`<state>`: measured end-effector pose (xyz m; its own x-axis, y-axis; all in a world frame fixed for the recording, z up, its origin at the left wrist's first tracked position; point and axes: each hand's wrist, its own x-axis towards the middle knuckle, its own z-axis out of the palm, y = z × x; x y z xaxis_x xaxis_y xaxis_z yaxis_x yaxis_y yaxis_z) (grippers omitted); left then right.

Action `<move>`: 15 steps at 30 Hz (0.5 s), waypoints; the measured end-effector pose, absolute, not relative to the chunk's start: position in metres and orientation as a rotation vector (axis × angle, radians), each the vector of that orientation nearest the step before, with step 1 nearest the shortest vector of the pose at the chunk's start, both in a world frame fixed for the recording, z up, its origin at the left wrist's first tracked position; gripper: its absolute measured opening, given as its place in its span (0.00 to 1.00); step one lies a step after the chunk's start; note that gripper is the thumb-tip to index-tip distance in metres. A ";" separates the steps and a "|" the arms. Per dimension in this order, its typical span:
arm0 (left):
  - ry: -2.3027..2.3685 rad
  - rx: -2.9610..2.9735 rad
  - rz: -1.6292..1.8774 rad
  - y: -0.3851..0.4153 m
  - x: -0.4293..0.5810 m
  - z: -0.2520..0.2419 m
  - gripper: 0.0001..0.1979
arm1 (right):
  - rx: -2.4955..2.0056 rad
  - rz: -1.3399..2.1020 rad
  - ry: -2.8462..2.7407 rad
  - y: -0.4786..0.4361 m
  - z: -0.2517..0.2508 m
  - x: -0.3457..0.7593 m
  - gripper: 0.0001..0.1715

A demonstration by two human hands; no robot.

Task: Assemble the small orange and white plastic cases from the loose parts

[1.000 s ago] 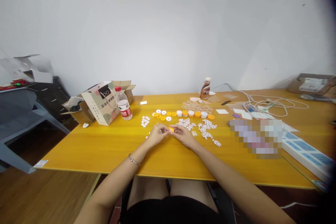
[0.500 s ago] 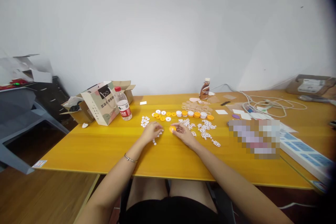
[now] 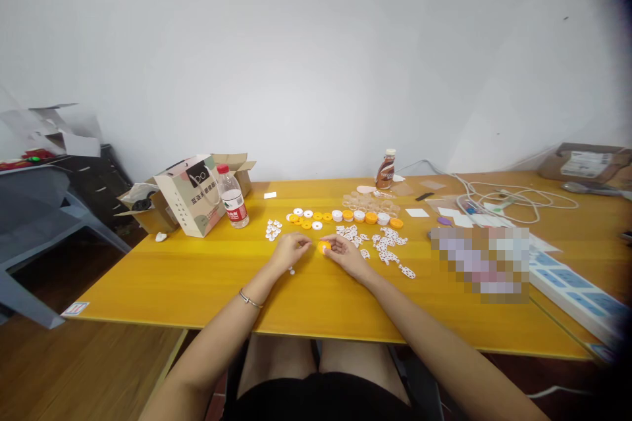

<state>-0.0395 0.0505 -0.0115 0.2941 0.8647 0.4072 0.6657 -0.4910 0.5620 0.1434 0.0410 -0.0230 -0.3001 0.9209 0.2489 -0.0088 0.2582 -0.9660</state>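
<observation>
My right hand (image 3: 345,254) grips a round orange disc (image 3: 323,247) between thumb and fingers, just above the table. Close by on the left, my left hand (image 3: 291,251) is closed in a pinch pointing at the disc; whatever its fingertips hold is too small to make out. Below that hand lie small white round pieces (image 3: 291,271), partly covered by it. More small white pieces (image 3: 272,231) sit in a cluster to its left. Beyond both hands lie loose white and orange discs (image 3: 316,225) with centre holes, beside a row of thicker white and orange round pieces (image 3: 359,217).
White pieces with many holes (image 3: 388,245) spread right of my right hand. Clear plastic cups (image 3: 370,202) and a brown bottle (image 3: 386,170) stand behind. At left are a red-capped bottle (image 3: 232,200) and a paper bag (image 3: 190,197); cables (image 3: 513,200) lie at right.
My left hand has moved slightly right, its fingers now pinched closer to the orange disc. The right hand still holds the disc, now turned a little.
</observation>
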 end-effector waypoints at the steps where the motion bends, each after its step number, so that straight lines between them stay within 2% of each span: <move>1: 1.373 2.255 1.022 0.049 -0.037 -0.011 0.09 | -0.867 1.233 -1.566 0.040 -0.023 0.143 0.16; 5: 1.305 2.175 1.110 0.042 -0.028 -0.009 0.10 | -0.852 1.318 -1.547 0.038 -0.024 0.142 0.21; 11: 1.158 2.143 1.251 0.039 -0.024 -0.006 0.07 | -0.849 1.358 -1.527 0.038 -0.025 0.141 0.22; 15: 1.178 2.129 1.198 0.042 -0.024 -0.011 0.05 | -0.830 1.367 -1.553 0.038 -0.025 0.141 0.22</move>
